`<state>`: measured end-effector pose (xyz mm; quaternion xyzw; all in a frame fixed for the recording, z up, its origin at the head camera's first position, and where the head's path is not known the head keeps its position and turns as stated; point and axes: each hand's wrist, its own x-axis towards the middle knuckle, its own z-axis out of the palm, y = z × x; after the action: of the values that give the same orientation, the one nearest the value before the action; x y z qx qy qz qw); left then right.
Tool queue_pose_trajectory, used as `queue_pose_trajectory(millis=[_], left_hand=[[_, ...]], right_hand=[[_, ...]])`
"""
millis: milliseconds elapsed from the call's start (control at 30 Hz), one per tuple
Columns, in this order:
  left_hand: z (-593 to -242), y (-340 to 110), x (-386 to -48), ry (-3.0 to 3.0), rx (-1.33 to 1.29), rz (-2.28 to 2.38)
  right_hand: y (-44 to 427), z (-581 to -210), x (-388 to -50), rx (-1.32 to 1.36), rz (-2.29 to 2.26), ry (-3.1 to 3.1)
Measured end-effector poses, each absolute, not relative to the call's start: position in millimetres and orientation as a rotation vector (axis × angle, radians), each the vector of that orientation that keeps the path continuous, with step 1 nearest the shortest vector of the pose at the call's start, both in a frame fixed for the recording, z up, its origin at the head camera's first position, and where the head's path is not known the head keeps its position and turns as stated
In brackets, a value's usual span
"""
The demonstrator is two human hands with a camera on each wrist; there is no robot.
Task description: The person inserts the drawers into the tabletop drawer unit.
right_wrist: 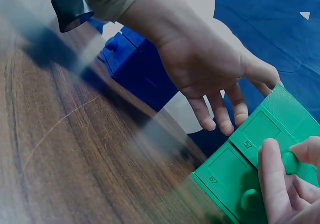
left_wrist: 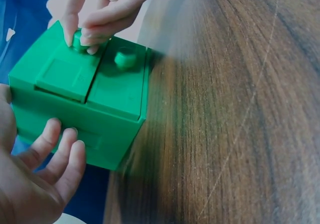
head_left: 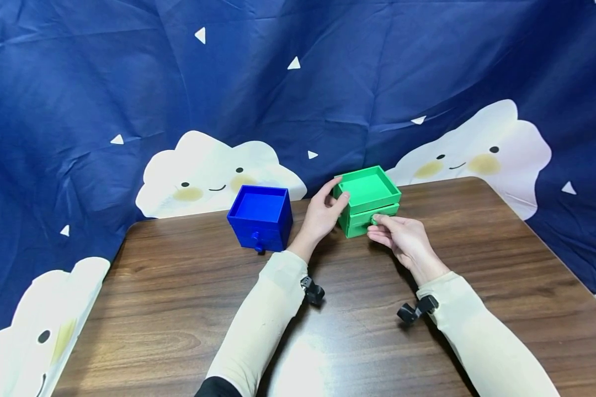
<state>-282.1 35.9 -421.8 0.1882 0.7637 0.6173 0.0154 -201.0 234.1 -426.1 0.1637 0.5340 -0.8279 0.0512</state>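
A small green box with two drawers [head_left: 367,187] and a shallow open tray top stands toward the back of the table. Its upper drawer front [left_wrist: 65,76] sits slightly forward of the lower one [left_wrist: 117,86]. My right hand [head_left: 402,237] pinches the upper drawer's round knob [right_wrist: 289,162] between thumb and fingers. The lower knob [right_wrist: 251,200] is free. At the box's left side my left hand [head_left: 323,212] rests with spread, relaxed fingers, thumb and index finger at the top edge. The drawers' insides are hidden.
A blue box with drawers [head_left: 260,220] and a similar tray top stands left of my left hand, its knobs facing the front. The wooden table [head_left: 179,320] ends close behind both boxes, where a blue curtain [head_left: 258,82] with clouds hangs.
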Motion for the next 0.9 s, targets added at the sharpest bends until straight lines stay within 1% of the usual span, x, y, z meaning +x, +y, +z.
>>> queue_pose_trajectory(millis=[367, 900], left_hand=[[-424, 37, -282, 2.372, 0.579, 1.923], [-428, 37, -283, 2.448, 0.589, 1.814]], right_hand=[[235, -427, -205, 0.488, -2.500, 1.617], [246, -428, -191, 0.422, -2.426, 1.605]])
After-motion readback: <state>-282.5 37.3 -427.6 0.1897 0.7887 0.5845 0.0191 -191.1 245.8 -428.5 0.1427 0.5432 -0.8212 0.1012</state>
